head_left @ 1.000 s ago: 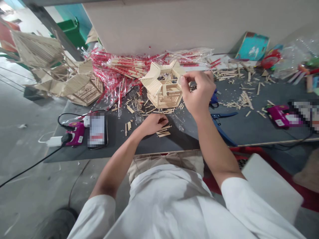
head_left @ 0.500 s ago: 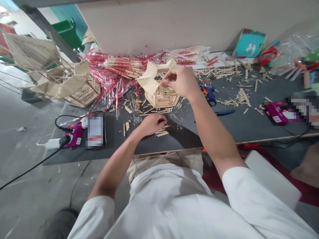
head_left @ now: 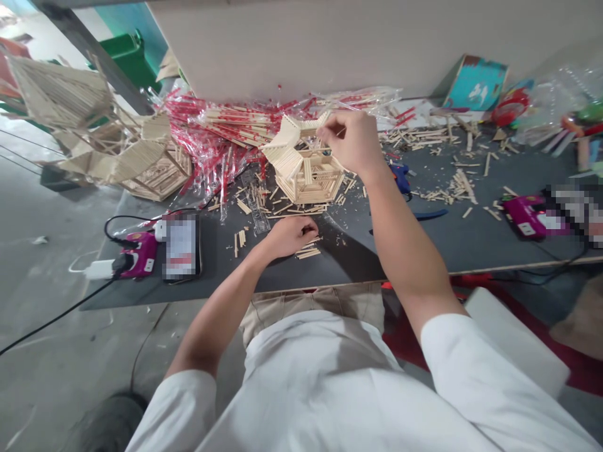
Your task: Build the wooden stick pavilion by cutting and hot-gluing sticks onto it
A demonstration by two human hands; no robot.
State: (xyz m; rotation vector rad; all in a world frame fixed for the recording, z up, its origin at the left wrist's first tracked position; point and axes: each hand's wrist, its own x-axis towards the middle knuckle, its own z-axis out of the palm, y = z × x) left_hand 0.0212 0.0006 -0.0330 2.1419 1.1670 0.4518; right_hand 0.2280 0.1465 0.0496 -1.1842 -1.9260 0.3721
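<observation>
My right hand (head_left: 352, 143) is up high over the little stick house (head_left: 306, 179). The house is made of many thin wood sticks and has six sides. It sits on the dark table (head_left: 452, 242), far from me and a bit to the left of my right arm. My right fingers (head_left: 330, 130) are pinched close, so the gap is narrow, right by the top edge of the house. I cannot tell if a stick is held between them.

My left hand (head_left: 289, 237) is down low, nearer to me. Its fingers are curled and narrow, right at a small pile of sticks (head_left: 307, 252). I cannot tell if they are holding any.

Bits of stick lie all over the table (head_left: 455, 188). A blue glue gun (head_left: 401, 177) is just to the right of the house, and a blue handle (head_left: 431, 215) is near it. A see-through strip (head_left: 254, 210) lies to the left of the house. Farther left is a phone (head_left: 181, 247) with a blurred screen, and a pink box (head_left: 139, 254) with wires. Another pink box (head_left: 530, 216) is on the right. Behind the house is a heap of chopsticks in red-printed wrappers (head_left: 211, 132). A bigger stick model (head_left: 141, 163) is on the far left.
</observation>
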